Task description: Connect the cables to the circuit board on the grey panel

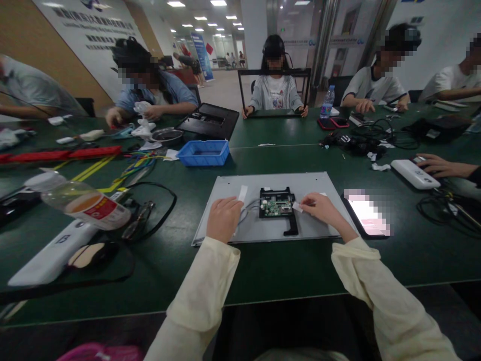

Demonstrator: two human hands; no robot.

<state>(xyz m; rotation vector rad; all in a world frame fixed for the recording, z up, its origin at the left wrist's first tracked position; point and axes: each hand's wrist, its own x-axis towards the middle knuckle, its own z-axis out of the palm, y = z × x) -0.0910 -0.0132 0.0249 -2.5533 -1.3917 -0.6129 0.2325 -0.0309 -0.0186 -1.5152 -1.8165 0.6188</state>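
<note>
Head view, left hand (223, 218) flat on grey panel (317, 181) — right hand (322, 207) pinching white tape (296, 206)

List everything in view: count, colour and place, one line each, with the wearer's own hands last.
metal panel: one, grey, flat on the table before the wearer
circuit board: one, green in a black frame, on the panel's middle
tape strip: one, white, on the panel
blue tray: one, beyond the panel
plastic bottle: one, clear with red label, lying at left
red bars: long, far left
phone: one, lit screen, right of the panel
white device: one, at right under a co-worker's hand
table: dark green
other people: five seated around it
left hand: resting on the panel
right hand: pinching a small white tab beside the board
</note>
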